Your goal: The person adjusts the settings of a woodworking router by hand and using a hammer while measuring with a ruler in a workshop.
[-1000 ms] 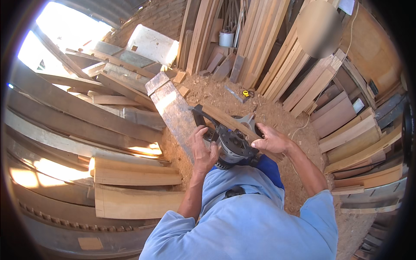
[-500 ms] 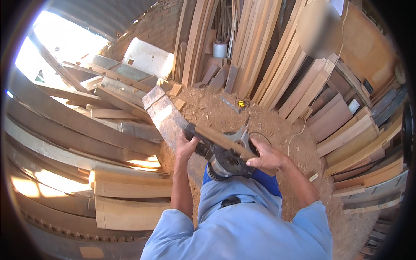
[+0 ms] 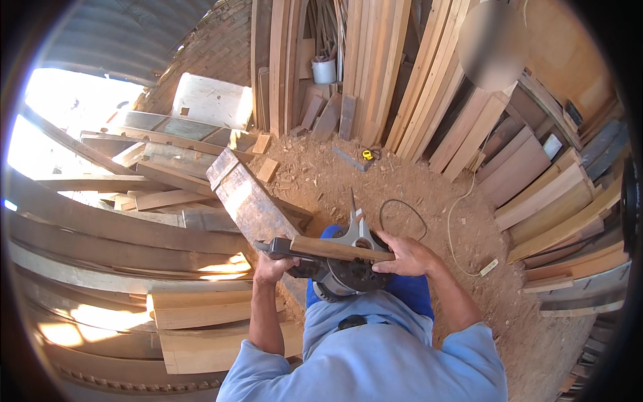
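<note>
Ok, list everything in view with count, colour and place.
Power tool: one, black and grey, at the waist
Wooden strip: one, brown, across the power tool
Worn plank: one, brown, left of centre
Wood blocks: two, tan, right of the worn plank
Tape measure: one, yellow, on the ground ahead
Flat bar: one, grey, beside the tape measure
Bucket: one, white, far side
Upright boards: many, brown, far side
Panel: one, white, far left
Stacked boards: many, brown, both sides
Cable: one, black, ground right of centre
Cord: one, pale, ground at right
Brick wall: one, brown, upper left
Shirt: one, light blue, lower edge
Left hand: one, bare, on the power tool's left end
Right hand: one, bare, on the wooden strip's right end
</note>
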`<state>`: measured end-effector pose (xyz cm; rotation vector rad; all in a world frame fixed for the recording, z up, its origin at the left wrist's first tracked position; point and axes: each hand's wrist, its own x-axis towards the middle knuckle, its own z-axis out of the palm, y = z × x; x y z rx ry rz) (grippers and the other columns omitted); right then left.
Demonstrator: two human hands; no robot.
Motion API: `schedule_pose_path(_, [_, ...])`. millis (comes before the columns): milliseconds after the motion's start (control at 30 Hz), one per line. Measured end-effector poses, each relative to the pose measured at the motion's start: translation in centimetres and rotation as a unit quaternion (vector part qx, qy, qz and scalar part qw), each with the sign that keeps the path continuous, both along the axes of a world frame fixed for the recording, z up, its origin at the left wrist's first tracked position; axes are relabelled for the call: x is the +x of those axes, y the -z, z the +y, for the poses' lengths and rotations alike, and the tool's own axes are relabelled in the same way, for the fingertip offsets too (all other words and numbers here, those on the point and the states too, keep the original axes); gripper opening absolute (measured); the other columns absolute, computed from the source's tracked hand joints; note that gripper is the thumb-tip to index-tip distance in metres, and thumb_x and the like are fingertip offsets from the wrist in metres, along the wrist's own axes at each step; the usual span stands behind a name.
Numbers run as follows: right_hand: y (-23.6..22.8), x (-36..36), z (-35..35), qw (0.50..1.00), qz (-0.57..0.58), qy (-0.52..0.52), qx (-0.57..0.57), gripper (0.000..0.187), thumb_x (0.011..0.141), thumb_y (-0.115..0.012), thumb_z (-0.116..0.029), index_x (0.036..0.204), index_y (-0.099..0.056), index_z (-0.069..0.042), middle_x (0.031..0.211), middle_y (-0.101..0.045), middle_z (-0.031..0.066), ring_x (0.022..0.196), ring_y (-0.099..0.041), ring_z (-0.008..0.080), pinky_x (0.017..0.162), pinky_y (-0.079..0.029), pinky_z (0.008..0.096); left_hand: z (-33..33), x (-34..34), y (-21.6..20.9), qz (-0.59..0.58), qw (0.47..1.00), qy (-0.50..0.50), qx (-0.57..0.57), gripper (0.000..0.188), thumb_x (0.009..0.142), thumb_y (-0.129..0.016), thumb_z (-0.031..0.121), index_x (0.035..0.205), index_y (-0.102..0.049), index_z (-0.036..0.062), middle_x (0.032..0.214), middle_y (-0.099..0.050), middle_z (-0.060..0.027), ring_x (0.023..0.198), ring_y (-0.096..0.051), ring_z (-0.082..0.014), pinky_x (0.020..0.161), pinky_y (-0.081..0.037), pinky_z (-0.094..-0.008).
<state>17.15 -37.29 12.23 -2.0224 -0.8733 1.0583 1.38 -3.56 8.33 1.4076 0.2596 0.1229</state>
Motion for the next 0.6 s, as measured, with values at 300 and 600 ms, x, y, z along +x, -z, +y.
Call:
schedule_pose_path(300, [4.4,4.9,-1.9,0.997,0.056,0.033,0.048,0.101,0.074,-0.084,-0.054,0.147,-0.043,0.002,0.134,-0.061,0.0280,0.127,-0.059,0.0389,0.106,-0.046,0.0435,-2.9,3.6,1.0,0.070,0.997,-0.022,0.030,0.024,0.066,-0.078,0.003,0.088,-0.067,0.0055,0.077,-0.067,-0.0013,0.069,-0.062,-0.0099,0.065,-0.049,-0.0272])
schedule_pose_path(600, [5.4,9.4,-5.0,0.993,0.079,0.064,0.055,0.103,0.066,-0.093,-0.033,0.148,-0.043,0.003,0.140,-0.059,0.0207,0.133,-0.055,0.0289,0.112,-0.043,0.0376,-7.8,8.7,-0.6,0.102,0.993,-0.003,0.054,0.026,0.068,-0.082,0.006,0.087,-0.064,0.0073,0.078,-0.063,0.0032,0.070,-0.057,-0.0057,0.062,-0.048,-0.0254])
